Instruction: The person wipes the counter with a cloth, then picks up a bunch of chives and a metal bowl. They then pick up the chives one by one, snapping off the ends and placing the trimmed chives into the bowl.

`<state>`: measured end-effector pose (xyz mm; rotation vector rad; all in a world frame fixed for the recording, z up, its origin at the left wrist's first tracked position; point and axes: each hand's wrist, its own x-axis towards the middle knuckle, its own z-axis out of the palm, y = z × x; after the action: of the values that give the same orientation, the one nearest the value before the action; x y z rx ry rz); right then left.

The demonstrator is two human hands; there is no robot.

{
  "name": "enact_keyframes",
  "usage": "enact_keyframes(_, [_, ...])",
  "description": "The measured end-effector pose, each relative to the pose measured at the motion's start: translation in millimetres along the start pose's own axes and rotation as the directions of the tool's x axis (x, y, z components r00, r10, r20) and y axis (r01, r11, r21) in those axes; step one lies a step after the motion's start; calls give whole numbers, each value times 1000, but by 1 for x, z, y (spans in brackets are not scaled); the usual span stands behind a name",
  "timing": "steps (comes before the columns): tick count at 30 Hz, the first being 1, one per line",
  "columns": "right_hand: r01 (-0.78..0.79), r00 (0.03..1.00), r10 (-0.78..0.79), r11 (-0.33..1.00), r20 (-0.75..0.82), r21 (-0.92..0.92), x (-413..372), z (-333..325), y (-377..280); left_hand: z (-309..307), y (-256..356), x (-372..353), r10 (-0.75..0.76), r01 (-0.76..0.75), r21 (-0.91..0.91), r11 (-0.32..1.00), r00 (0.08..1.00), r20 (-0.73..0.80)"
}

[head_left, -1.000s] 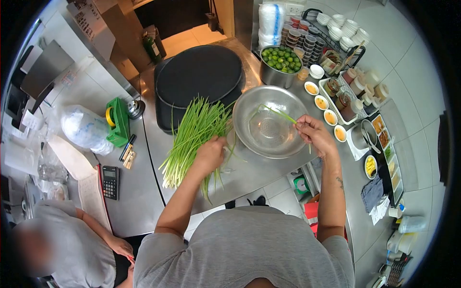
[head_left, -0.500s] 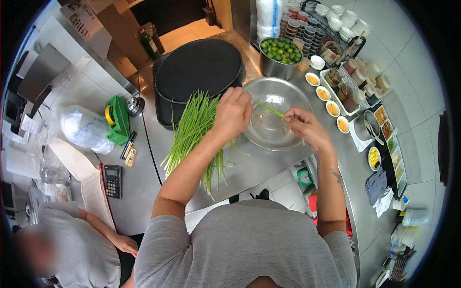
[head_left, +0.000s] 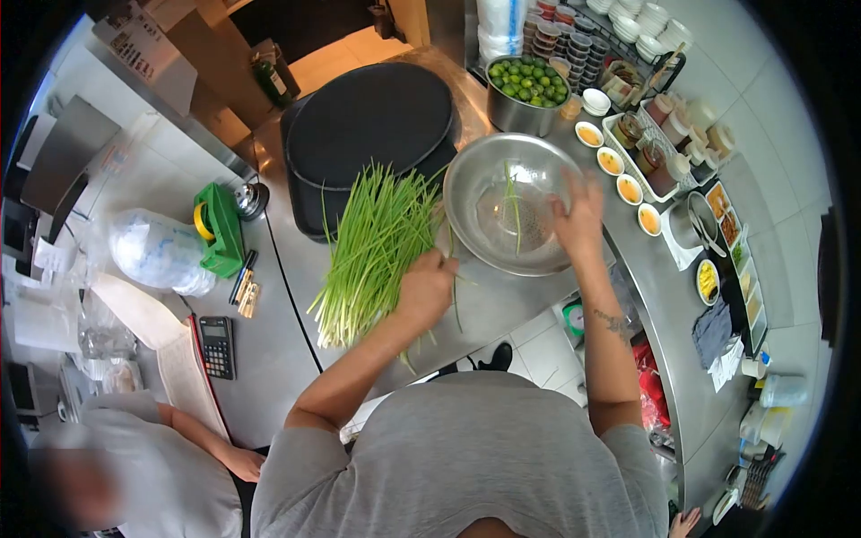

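A large bundle of long green chives [head_left: 372, 242] lies on the steel counter in front of me, its pale ends toward me. At the bundle's right edge my left hand [head_left: 427, 289] is closed, its fingertips pinching a loose stalk. My right hand [head_left: 580, 220] is over the right rim of the metal bowl [head_left: 466, 229], its fingers apart and somewhat blurred by motion. Inside the bowl a few green stalks [head_left: 512, 202] stand against the far wall and bottom, apart from my right hand.
Behind the chives are black oval trays [head_left: 372, 121]. A pot of green limes [head_left: 527, 82] stands past the bowl. Small sauce dishes [head_left: 629, 188] line the right side. At left are a tape dispenser [head_left: 218, 238], a calculator [head_left: 217, 345] and a seated person [head_left: 161, 457].
My left hand has moved from the bowl's left side down toward me, to the chives' edge. The stalk my hands held is now in the bowl, and my right hand has opened.
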<state>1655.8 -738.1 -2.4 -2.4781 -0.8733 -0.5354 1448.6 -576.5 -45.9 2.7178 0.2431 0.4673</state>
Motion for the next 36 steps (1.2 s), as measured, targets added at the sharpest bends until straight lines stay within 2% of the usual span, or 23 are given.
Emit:
enact_keyframes(2, [-111, 978, 67, 969, -199, -220, -2, -17, 10, 7, 8, 1, 152, -152, -18, 988, 988, 18])
enact_keyframes(3, [-217, 972, 212, 976, -103, -36, -5, -11, 26, 10, 10, 2, 230, -229, -26, 973, 973, 28])
enact_keyframes(5, [-448, 894, 421, 845, 154, 291, -17, 8, 61, 25, 3, 6, 350, -352, 37, 935, 935, 49])
enact_keyframes(6, [-451, 893, 429, 836, 140, 313, -20, 6, 61, 27, 5, 6, 404, -407, 61, 911, 913, 62])
enact_keyframes(9, [-440, 896, 431, 832, 105, 338, -31, -6, 66, 24, 1, 9, 365, -368, 42, 929, 929, 59])
enact_keyframes(12, [-384, 919, 392, 882, 25, 273, -30, -5, 86, -11, 7, 21, 229, -269, -206, 941, 953, -198])
enact_keyframes(14, [-334, 938, 345, 929, -46, 162, -29, 1, 98, -32, 7, 32, -20, -110, -494, 863, 968, -251])
enact_keyframes(15, [-231, 960, 239, 970, -146, 70, -27, -4, 94, -43, 7, 39, -144, -45, -623, 781, 957, -250])
enact_keyframes(17, [-50, 950, 4, 989, -311, -142, -24, -23, 69, -61, 10, 53, -283, 10, -751, 660, 930, -236])
enact_keyframes(18, [-111, 986, 129, 980, -101, 167, -24, -29, 53, -69, 13, 58, -348, 34, -808, 588, 913, -214])
enact_keyframes(19, [-227, 973, 183, 870, 141, 438, -25, -36, 34, -76, 18, 61, -351, 26, -805, 593, 908, -230])
enact_keyframes(20, [-356, 914, 123, 703, 388, 616, -23, -44, 15, -83, 24, 64, -352, 14, -802, 597, 903, -246])
enact_keyframes(21, [-504, 812, -9, 494, 584, 708, -21, -52, -5, -87, 29, 68, -351, -2, -800, 600, 898, -266])
enact_keyframes(24, [-582, 698, -245, 353, 673, 733, -18, -49, -50, -88, 29, 74, -354, -30, -770, 637, 876, -327])
enact_keyframes(25, [-680, 623, -302, 247, 721, 691, -15, -46, -61, -90, 32, 73, -365, -29, -764, 644, 866, -341])
enact_keyframes(26, [-768, 545, -367, 143, 754, 625, -11, -43, -71, -91, 38, 72, -353, -39, -746, 665, 863, -360])
enact_keyframes(29, [-928, 351, -447, -50, 823, 368, -2, -42, -96, -92, 59, 55, -304, -54, -662, 747, 858, -414])
enact_keyframes(32, [-859, 509, -438, -209, 741, 467, -3, -40, -103, -92, 89, 29, 78, -267, -395, 879, 897, -435])
enact_keyframes(33, [-819, 561, -476, -197, 678, 539, -3, -31, -96, -90, 98, 20, 155, -289, -272, 918, 891, -426])
enact_keyframes(35, [-779, 591, -437, -92, 678, 620, -3, -43, -89, -85, 112, 3, 298, -326, -10, 945, 875, -381])
enact_keyframes(36, [-755, 608, -418, -41, 675, 655, -5, -48, -84, -82, 114, -4, 257, -300, -57, 952, 887, -383])
